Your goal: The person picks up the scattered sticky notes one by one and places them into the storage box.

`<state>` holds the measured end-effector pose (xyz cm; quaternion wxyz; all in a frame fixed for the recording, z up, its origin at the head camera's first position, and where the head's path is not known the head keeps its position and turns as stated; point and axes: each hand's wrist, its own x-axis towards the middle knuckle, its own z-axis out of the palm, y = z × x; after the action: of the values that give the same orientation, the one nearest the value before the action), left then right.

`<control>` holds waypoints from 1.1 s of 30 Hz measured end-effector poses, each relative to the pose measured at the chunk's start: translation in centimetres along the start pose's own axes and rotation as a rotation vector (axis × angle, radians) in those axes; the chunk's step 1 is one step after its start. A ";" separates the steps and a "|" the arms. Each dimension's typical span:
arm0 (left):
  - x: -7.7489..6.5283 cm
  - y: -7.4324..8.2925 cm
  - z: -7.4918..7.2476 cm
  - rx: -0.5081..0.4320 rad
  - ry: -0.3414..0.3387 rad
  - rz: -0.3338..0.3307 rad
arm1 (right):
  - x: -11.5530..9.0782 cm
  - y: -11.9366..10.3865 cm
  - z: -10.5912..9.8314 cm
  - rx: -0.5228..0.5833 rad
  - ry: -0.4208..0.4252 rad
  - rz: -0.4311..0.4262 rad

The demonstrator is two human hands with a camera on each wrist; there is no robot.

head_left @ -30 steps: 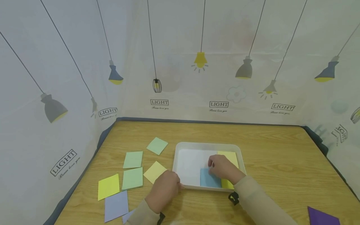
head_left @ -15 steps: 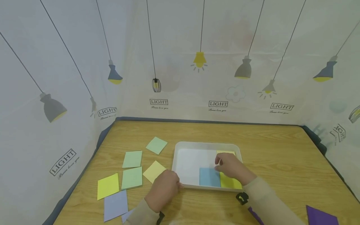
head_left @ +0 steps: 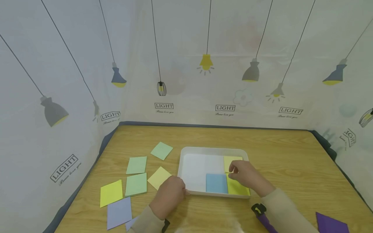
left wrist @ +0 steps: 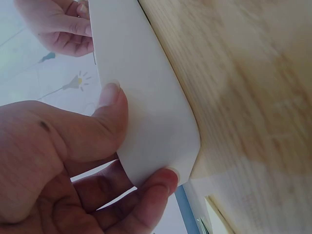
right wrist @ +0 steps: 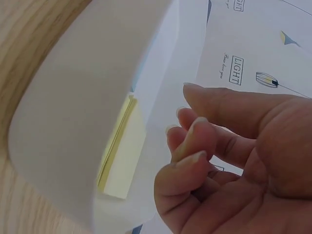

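Observation:
A white tray [head_left: 192,168] sits on the wooden table. My left hand [head_left: 170,195] grips its near left corner; in the left wrist view, the thumb and fingertips pinch the tray's wall [left wrist: 151,97]. Inside, on the right, lie a blue sticky note pad [head_left: 216,183], a bright yellow pad [head_left: 239,187] and, behind that one, a pale yellow pad [head_left: 228,160]. Over the yellow pads hovers my right hand [head_left: 244,174], its fingers loosely bent with nothing between them. The right wrist view shows yellow pads [right wrist: 124,161] behind the tray's wall, apart from the fingertips.
Left of the tray lie several green note pads [head_left: 136,184], a pale yellow one [head_left: 158,177], a bright yellow one [head_left: 111,193] and lavender ones [head_left: 119,213], one partly under the left sleeve. A purple piece [head_left: 332,223] lies at the front right. Printed sheeting [head_left: 186,64] surrounds the table.
My right hand has moved off the blue pad to the right, over the yellow pads, uncovering the blue one. The left hand keeps its grip on the tray corner.

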<state>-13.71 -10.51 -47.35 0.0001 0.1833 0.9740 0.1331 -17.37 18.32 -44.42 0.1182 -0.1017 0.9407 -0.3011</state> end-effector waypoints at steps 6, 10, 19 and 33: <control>0.0 0.1 -0.1 -0.017 -0.017 -0.015 | -1.6 0.8 -0.5 0.035 0.006 -0.011; 0.0 0.2 -0.2 -0.021 -0.018 -0.018 | -2.6 1.5 -0.7 0.057 0.018 -0.026; -0.1 0.2 -0.3 -0.009 -0.001 -0.005 | -4.1 2.6 -0.9 0.056 0.057 -0.041; 0.0 0.0 0.0 -0.008 0.002 0.001 | -6.5 4.6 -0.8 0.046 0.094 -0.056</control>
<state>-13.68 -10.56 -47.38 -0.0004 0.1835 0.9734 0.1371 -11.97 24.10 -45.44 0.0677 -0.1111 0.9348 -0.3305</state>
